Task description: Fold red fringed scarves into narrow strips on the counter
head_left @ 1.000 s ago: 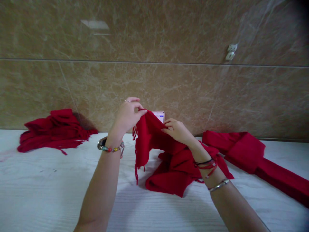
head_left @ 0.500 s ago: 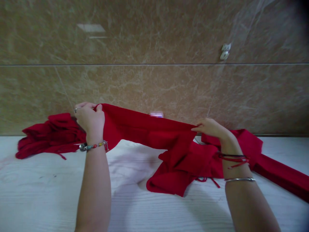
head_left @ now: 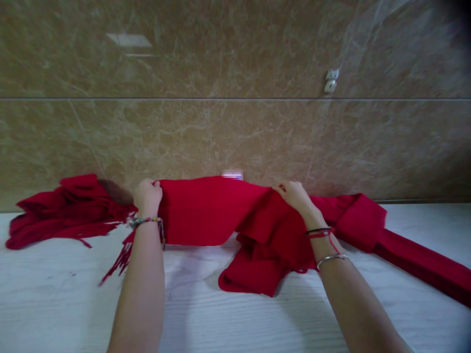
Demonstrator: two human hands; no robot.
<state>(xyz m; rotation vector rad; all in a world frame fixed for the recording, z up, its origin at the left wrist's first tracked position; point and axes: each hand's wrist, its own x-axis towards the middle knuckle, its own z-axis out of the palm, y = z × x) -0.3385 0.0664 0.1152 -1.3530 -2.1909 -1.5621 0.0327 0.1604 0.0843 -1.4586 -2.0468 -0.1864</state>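
Observation:
A red scarf (head_left: 206, 211) with a fringed end stretches between my two hands, its flat panel hanging close to the tiled wall. My left hand (head_left: 147, 195) is closed on the upper edge near the fringe (head_left: 121, 257), which dangles beside my wrist. Farther right, my right hand (head_left: 292, 193) pinches the same upper edge. Below and around that hand the rest of the red cloth lies in loose folds (head_left: 253, 272) on the white table. Part of the cloth is hidden behind my right forearm.
Left of my hand lies a bunched red cloth (head_left: 66, 211) with fringe. A long folded red strip (head_left: 423, 262) runs off to the right. The white wood-grain table (head_left: 221, 318) meets a brown marble-like wall (head_left: 184, 137), where a small white cat-shaped fixture (head_left: 331, 81) sits.
Both hands have come lower, and the right has shifted left. The scarf panel now hangs flatter and more fully spread, and its fringe shows beside my left wrist.

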